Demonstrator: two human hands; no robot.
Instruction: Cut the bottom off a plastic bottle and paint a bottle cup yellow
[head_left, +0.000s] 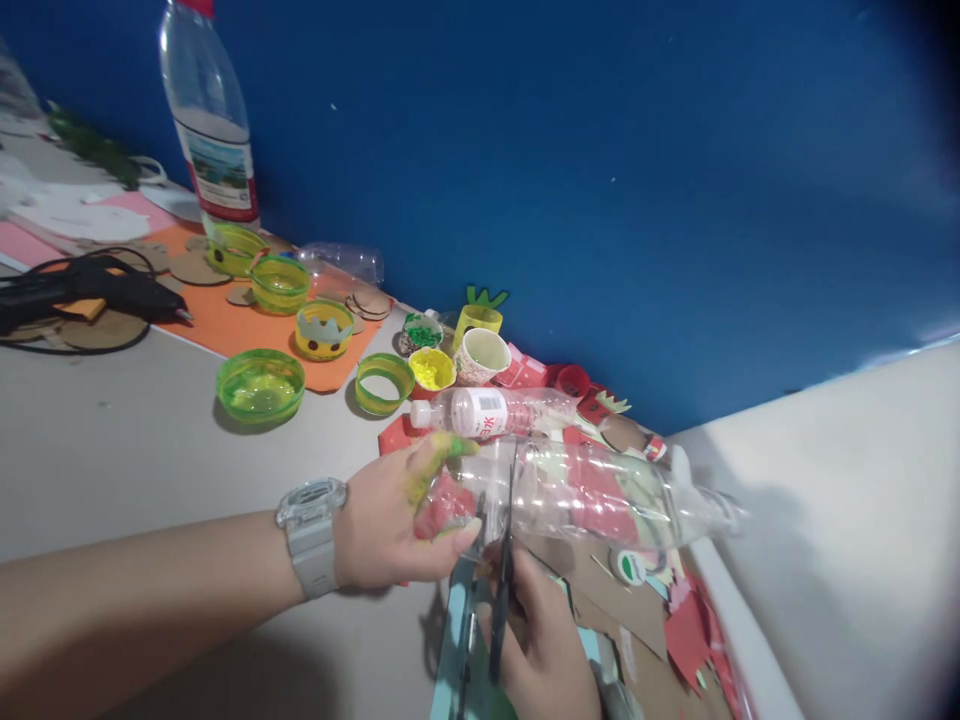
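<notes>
A large clear plastic bottle (600, 495) lies sideways, its neck pointing right. My left hand (409, 510), with green and yellow stains on thumb and finger, grips the bottle's left end. Dark scissors (504, 580) are in my right hand (544, 640), below the bottle. Their blades are apart, one across the near face of the bottle and the other near my left fingertips. How far the plastic is cut cannot be made out. Just behind lies a smaller clear bottle (487, 412) with a pink and white label.
Green-yellow plastic rings and bowls (260, 388) stand at the left, near a black glue gun (90, 290) and an upright bottle (214, 150). Cups (482, 355) line the blue wall (562, 180). Cardboard and red paper scraps (686, 630) cover the right side.
</notes>
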